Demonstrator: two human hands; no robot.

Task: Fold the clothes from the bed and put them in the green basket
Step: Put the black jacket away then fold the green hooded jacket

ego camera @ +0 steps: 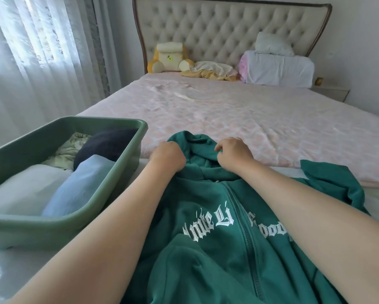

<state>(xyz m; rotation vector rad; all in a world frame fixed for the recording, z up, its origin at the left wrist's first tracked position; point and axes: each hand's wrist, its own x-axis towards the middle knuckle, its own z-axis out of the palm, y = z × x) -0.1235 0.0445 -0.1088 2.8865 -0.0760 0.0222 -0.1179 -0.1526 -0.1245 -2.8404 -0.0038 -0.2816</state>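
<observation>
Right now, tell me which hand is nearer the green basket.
Left. The left hand grips the hoodie just right of the green basket; the right hand grips it farther right.

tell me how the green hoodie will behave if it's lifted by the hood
Probably floppy: the green hoodie lies in soft folds, and its sleeve is bunched. Likely fairly heavy for clothing, as the fabric looks thick. Lifted where the left hand and right hand hold the hood, the rest would likely hang and drag.

We get soft daylight through the curtain (30, 51) on the left, mild wide-angle edge bending, slightly soft focus overall.
</observation>
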